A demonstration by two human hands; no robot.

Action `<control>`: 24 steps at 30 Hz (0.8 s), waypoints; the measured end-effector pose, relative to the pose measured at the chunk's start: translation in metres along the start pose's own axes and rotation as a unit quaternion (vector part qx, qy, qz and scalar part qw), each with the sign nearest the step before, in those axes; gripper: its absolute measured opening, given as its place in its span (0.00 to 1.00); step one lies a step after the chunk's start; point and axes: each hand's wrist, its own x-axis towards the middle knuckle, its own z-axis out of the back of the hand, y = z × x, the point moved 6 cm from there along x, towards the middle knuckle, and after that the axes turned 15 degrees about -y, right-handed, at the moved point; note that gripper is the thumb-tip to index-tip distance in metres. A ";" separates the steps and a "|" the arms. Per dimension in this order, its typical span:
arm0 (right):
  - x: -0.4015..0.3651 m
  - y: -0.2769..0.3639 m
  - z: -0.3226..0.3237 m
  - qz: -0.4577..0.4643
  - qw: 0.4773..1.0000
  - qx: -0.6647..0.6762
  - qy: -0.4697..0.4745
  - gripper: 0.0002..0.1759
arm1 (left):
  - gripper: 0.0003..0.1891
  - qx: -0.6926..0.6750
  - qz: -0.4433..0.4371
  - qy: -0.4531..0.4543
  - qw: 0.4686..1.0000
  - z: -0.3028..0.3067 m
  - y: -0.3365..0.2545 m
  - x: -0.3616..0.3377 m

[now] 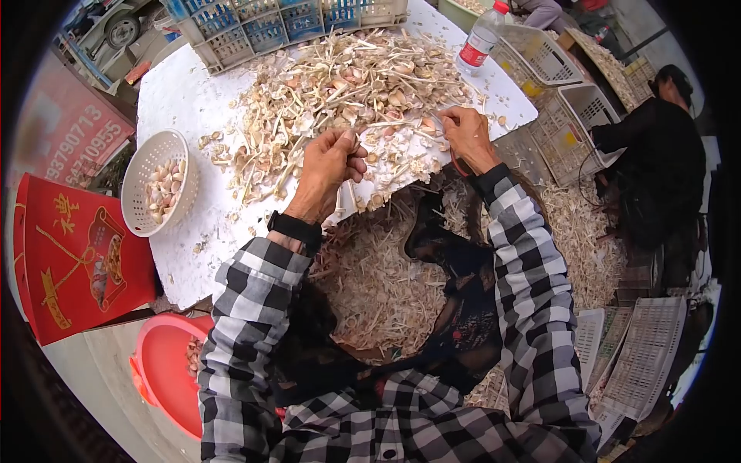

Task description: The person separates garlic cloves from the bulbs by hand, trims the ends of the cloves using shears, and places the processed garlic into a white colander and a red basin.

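Observation:
Over the front edge of the white table, my left hand (pixel 332 163) has its fingers curled and pressed together; whatever they hold is too small to make out. To its right, my right hand (pixel 468 137) pinches with thumb and forefinger near the pile's right end, and a thin dark reddish item shows under its palm. Its fingertips are beside a small pinkish clove. Between and beyond both hands spreads a heap of dry garlic stems and skins (pixel 340 92). A white perforated basket (pixel 185 181) at the left holds peeled-looking cloves (pixel 164 187).
A blue-white crate (pixel 255 27) stands at the table's back, a bottle (pixel 480 38) at its right corner. Left are a red gift bag (pixel 81 258) and red basin (pixel 166 378). Crates (pixel 575 127) and a person in black (pixel 656 154) are right.

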 end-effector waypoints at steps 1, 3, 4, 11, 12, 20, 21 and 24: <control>0.005 -0.002 -0.006 0.042 0.999 -0.004 0.007 0.11 | 0.11 -0.031 0.025 -0.005 0.999 0.000 0.001 0.002; 0.011 -0.004 -0.018 0.084 0.996 -0.006 0.016 0.12 | 0.10 -0.031 0.029 -0.005 0.999 -0.001 -0.001 0.002; 0.012 -0.003 -0.028 0.104 0.993 -0.030 0.050 0.12 | 0.10 -0.030 0.035 -0.002 0.999 -0.002 -0.001 0.001; 0.004 -0.007 -0.049 0.130 0.983 -0.034 0.123 0.14 | 0.08 -0.036 0.055 0.009 0.998 -0.009 -0.005 -0.001; 0.002 -0.001 -0.048 0.161 0.980 -0.042 0.112 0.15 | 0.07 -0.049 0.062 0.014 0.997 -0.009 -0.004 0.000; -0.007 0.016 -0.035 -0.155 0.953 0.200 0.169 0.17 | 0.08 -0.108 0.162 0.001 0.981 -0.014 0.020 0.006; -0.011 0.027 -0.037 -0.134 0.946 0.227 0.190 0.17 | 0.09 -0.118 0.161 0.015 0.980 -0.015 0.025 0.011; -0.030 0.068 -0.032 -0.087 0.941 0.238 0.226 0.16 | 0.12 -0.142 0.155 0.024 0.977 -0.019 0.013 0.006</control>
